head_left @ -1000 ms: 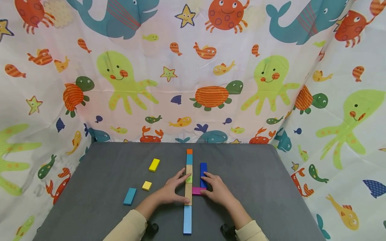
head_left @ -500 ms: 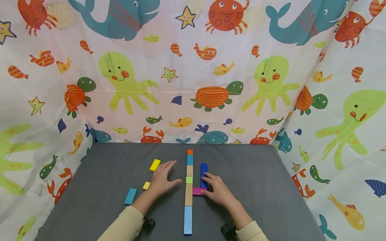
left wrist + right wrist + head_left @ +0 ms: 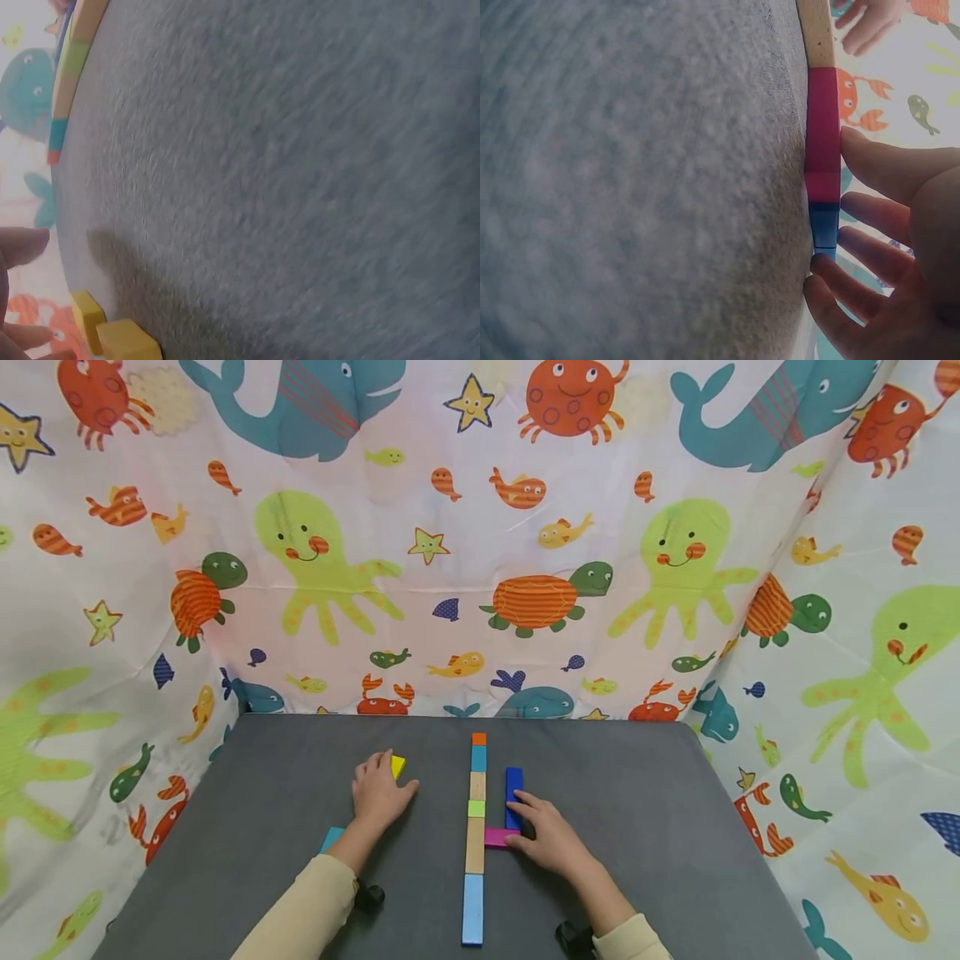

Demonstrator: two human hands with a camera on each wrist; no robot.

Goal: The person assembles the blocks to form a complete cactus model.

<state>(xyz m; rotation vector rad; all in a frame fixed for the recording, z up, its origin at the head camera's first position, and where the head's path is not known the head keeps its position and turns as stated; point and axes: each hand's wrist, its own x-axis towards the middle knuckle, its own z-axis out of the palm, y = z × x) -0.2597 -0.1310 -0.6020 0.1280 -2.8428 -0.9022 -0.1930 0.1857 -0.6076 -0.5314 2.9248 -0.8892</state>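
Note:
My left hand [image 3: 381, 795] hovers over the left part of the table, fingers spread and holding nothing. Beside its fingers lies a yellow block [image 3: 399, 766], partly covered. Two yellow blocks show in the left wrist view, a farther one [image 3: 88, 319] and a nearer one [image 3: 129, 341], with the fingers [image 3: 22, 247] apart from them. Across the table, my right hand [image 3: 553, 837] rests loosely at a dark blue block [image 3: 513, 793] and a magenta block [image 3: 497, 837]. Its thumb lies by the magenta block [image 3: 823, 124], and its other fingers reach along the blue one [image 3: 824, 223].
A straight row of blocks runs up the grey table [image 3: 637, 793]: light blue [image 3: 473, 910], wood [image 3: 475, 847], green [image 3: 476, 808], wood [image 3: 477, 785], blue [image 3: 478, 758] and orange [image 3: 478, 738]. A blue block [image 3: 332, 837] lies by the left sleeve. A printed curtain stands behind.
My left hand has left the row's wooden and green blocks and moved left, to the yellow blocks. My right hand keeps its place at the magenta and dark blue blocks.

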